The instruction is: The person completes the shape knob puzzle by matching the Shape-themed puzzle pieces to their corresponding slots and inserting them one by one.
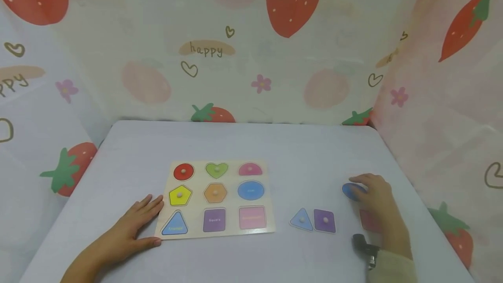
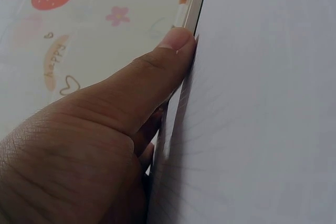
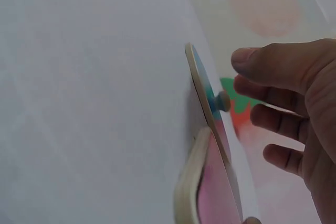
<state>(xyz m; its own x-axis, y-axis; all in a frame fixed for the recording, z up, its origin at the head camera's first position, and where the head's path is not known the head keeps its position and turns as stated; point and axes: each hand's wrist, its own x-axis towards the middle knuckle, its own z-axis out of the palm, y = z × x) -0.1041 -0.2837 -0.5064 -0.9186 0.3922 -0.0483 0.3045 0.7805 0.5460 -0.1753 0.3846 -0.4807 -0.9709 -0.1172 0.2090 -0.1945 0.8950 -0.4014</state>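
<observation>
Fingers spread, my left hand (image 1: 127,225) touches the left side of the puzzle board (image 1: 232,193). Next I see a blue triangle (image 1: 299,224) beside a purple square (image 1: 330,227). Then the blue oval (image 1: 351,191) lies on the table (image 1: 243,259), near my right hand (image 1: 376,198), its fingers loose and apart from the knob (image 3: 224,101). The pink piece (image 1: 367,220) lies nearby.

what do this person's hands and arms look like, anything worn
The left hand and right hand are bare, with no gloves or rings showing. A pale beige sleeve covers part of the right forearm; beside it is a small black device with a shiny metallic part. The left forearm shows no sleeve.
</observation>
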